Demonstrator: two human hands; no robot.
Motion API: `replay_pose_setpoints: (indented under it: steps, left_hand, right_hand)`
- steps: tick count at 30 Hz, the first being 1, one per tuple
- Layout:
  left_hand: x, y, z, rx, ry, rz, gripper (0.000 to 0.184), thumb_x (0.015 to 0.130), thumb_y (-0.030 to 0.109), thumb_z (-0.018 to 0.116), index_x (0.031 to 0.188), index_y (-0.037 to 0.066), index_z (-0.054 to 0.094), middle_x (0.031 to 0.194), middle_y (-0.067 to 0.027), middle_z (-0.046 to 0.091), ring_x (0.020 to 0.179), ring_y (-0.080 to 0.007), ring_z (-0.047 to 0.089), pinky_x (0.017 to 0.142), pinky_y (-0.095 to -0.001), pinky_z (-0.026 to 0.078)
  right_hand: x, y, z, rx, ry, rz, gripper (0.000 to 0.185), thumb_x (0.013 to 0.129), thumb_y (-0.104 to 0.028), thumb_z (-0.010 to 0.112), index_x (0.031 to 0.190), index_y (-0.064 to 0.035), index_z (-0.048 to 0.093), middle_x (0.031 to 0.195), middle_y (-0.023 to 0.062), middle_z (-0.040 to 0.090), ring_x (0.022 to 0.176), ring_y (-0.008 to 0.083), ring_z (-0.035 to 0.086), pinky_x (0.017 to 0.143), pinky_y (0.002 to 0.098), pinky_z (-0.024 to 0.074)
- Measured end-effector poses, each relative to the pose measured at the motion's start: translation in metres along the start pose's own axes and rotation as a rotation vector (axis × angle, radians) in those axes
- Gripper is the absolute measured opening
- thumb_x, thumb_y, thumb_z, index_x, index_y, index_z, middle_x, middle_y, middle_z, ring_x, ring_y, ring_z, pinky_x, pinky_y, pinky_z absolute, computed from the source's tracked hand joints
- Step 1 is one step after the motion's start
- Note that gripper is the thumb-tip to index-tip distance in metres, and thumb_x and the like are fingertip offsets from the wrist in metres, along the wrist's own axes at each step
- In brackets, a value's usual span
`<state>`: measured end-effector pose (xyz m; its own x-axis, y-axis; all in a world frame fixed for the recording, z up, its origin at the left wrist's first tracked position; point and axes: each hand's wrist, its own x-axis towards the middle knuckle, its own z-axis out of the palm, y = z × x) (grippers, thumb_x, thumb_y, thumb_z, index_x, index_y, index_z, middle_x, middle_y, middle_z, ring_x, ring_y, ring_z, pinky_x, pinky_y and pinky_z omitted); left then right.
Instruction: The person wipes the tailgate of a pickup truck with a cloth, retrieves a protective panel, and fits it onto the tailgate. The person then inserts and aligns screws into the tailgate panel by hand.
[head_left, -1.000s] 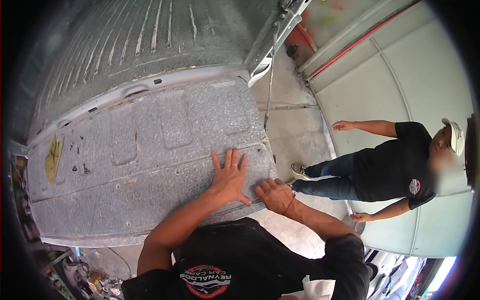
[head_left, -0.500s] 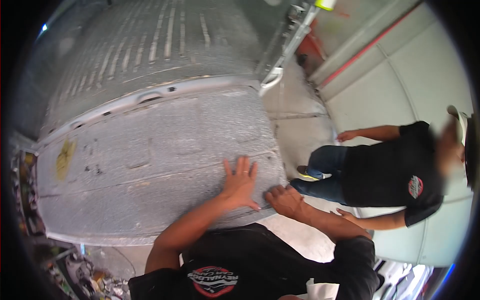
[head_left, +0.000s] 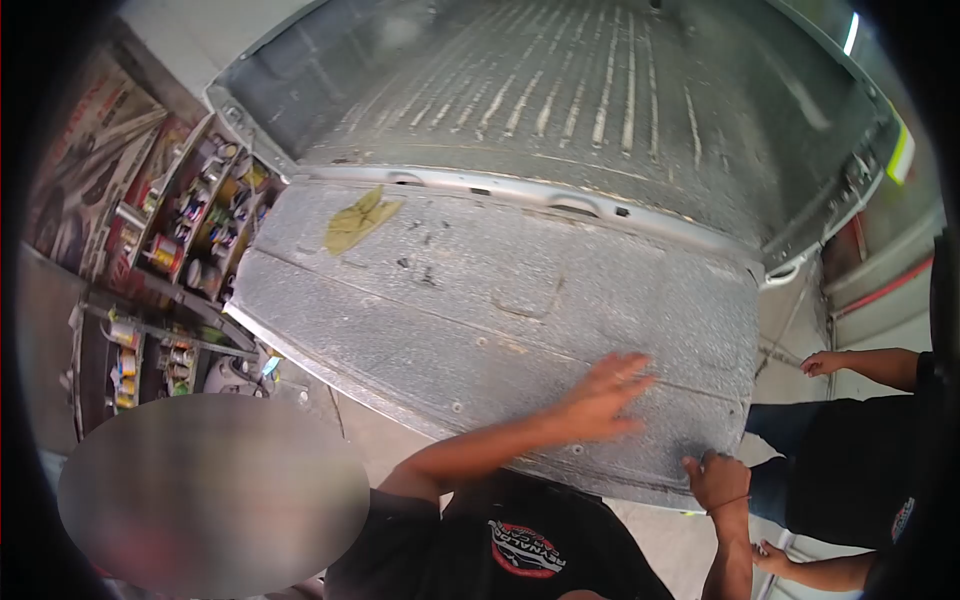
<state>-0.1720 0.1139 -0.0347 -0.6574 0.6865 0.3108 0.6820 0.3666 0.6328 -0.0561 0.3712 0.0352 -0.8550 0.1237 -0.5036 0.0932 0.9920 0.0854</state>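
The left forearm [head_left: 490, 440] angles across to the right — the left hand [head_left: 608, 398] blurred, fingers [head_left: 630, 366] spread — while the right hand [head_left: 720, 482] stays near the body's right side, knuckles [head_left: 728, 464] bent.

Beneath my left hand [head_left: 606, 396] the tailgate [head_left: 430, 340] looks rough and pebbly, like a coated surface with a dull sheen. Beyond that hand runs a smooth, faintly glossy metal strip [head_left: 530, 195]; past it the truck bed [head_left: 560, 95] looks mostly matt, its ribs scuffed and worn. Far to the left of my left hand lies a crumpled, matt cloth [head_left: 360, 222]. Below my right hand [head_left: 720, 482], the floor [head_left: 655, 535] looks smooth and dull.
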Motion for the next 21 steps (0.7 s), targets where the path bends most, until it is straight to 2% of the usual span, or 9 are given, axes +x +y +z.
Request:
replay_pose_setpoints:
  steps: [1, 2, 3, 7, 10, 11, 13, 18, 21]
  left_hand:
    - [-0.017, -0.020, -0.030, 0.031, 0.052, -0.119, 0.051, 0.085, 0.034, 0.067, 0.125, 0.004, 0.057, 0.132, -0.0198, 0.051, 0.124, -0.0372, 0.046, 0.105, -0.0506, 0.034]
    - [-0.036, -0.044, -0.058, 0.056, 0.104, -0.233, 0.037, 0.088, 0.029, 0.066, 0.115, 0.004, 0.064, 0.118, -0.0175, 0.063, 0.111, -0.0361, 0.059, 0.098, -0.0474, 0.044]
    - [-0.056, -0.068, -0.085, 0.126, 0.361, -0.272, 0.020, 0.089, 0.019, 0.064, 0.100, 0.004, 0.069, 0.095, -0.0155, 0.069, 0.089, -0.0349, 0.066, 0.081, -0.0435, 0.052]
    - [-0.138, -0.156, -0.205, 0.293, 0.599, -0.619, 0.016, 0.086, 0.009, 0.061, 0.100, 0.004, 0.068, 0.095, -0.0180, 0.066, 0.086, -0.0376, 0.064, 0.079, -0.0430, 0.052]
    - [-0.170, -0.207, -0.251, 0.364, 0.532, -0.781, 0.021, 0.084, 0.008, 0.063, 0.104, 0.004, 0.068, 0.099, -0.0193, 0.065, 0.090, -0.0379, 0.064, 0.081, -0.0430, 0.051]
    - [-0.169, -0.218, -0.257, 0.334, 0.536, -0.758, 0.021, 0.084, 0.008, 0.063, 0.104, 0.004, 0.068, 0.099, -0.0193, 0.065, 0.090, -0.0379, 0.064, 0.081, -0.0430, 0.051]
    - [-0.169, -0.231, -0.264, 0.385, 0.525, -0.628, 0.025, 0.083, 0.007, 0.064, 0.107, 0.004, 0.067, 0.102, -0.0204, 0.064, 0.093, -0.0385, 0.063, 0.082, -0.0433, 0.051]
    - [-0.188, -0.284, -0.274, 0.308, 0.278, -0.524, 0.029, 0.081, 0.005, 0.065, 0.110, 0.002, 0.066, 0.101, -0.0207, 0.064, 0.094, -0.0388, 0.062, 0.083, -0.0445, 0.051]
    - [-0.197, -0.289, -0.280, 0.206, 0.251, -0.473, 0.035, 0.080, 0.008, 0.067, 0.114, 0.003, 0.064, 0.106, -0.0213, 0.062, 0.094, -0.0398, 0.062, 0.083, -0.0438, 0.050]
  right_hand:
    - [0.011, -0.015, -0.010, -0.003, 0.010, -0.014, 0.019, 0.085, -0.027, 0.063, 0.088, -0.0084, 0.066, 0.087, 0.0165, 0.068, 0.076, 0.0362, 0.069, 0.066, 0.0453, 0.0547]
    - [0.022, -0.033, -0.020, 0.181, 0.211, -0.099, 0.021, 0.084, -0.027, 0.065, 0.087, -0.0060, 0.067, 0.087, 0.0178, 0.068, 0.077, 0.0371, 0.068, 0.067, 0.0456, 0.0536]
    - [0.032, -0.052, -0.030, 0.364, 0.408, -0.185, 0.023, 0.083, -0.027, 0.068, 0.085, -0.0037, 0.067, 0.087, 0.0190, 0.067, 0.077, 0.0381, 0.066, 0.069, 0.0460, 0.0525]
    - [0.103, -0.198, -0.054, 0.552, 0.524, -0.543, 0.017, 0.085, -0.018, 0.066, 0.093, -0.0030, 0.069, 0.085, 0.0178, 0.064, 0.080, 0.0378, 0.063, 0.073, 0.0451, 0.0509]
    - [0.181, -0.333, -0.065, 0.676, 0.487, -0.706, 0.023, 0.087, -0.016, 0.063, 0.106, -0.0024, 0.066, 0.100, 0.0201, 0.065, 0.090, 0.0384, 0.063, 0.082, 0.0442, 0.0504]
    - [0.210, -0.373, -0.068, 0.660, 0.607, -0.739, 0.022, 0.085, -0.013, 0.064, 0.104, -0.0022, 0.065, 0.092, 0.0183, 0.065, 0.087, 0.0373, 0.063, 0.077, 0.0438, 0.0502]
    - [0.260, -0.440, -0.081, 0.685, 0.583, -0.640, 0.028, 0.086, -0.014, 0.061, 0.112, -0.0019, 0.063, 0.103, 0.0227, 0.063, 0.095, 0.0404, 0.062, 0.085, 0.0461, 0.0500]
    - [0.323, -0.521, -0.086, 0.579, 0.706, -0.278, 0.013, 0.084, -0.010, 0.059, 0.092, -0.0028, 0.067, 0.092, 0.0216, 0.065, 0.084, 0.0396, 0.066, 0.072, 0.0475, 0.0547]
    - [0.333, -0.523, -0.072, 0.520, 0.752, -0.240, 0.015, 0.079, -0.005, 0.054, 0.085, -0.0026, 0.067, 0.091, 0.0211, 0.066, 0.078, 0.0368, 0.067, 0.069, 0.0469, 0.0556]
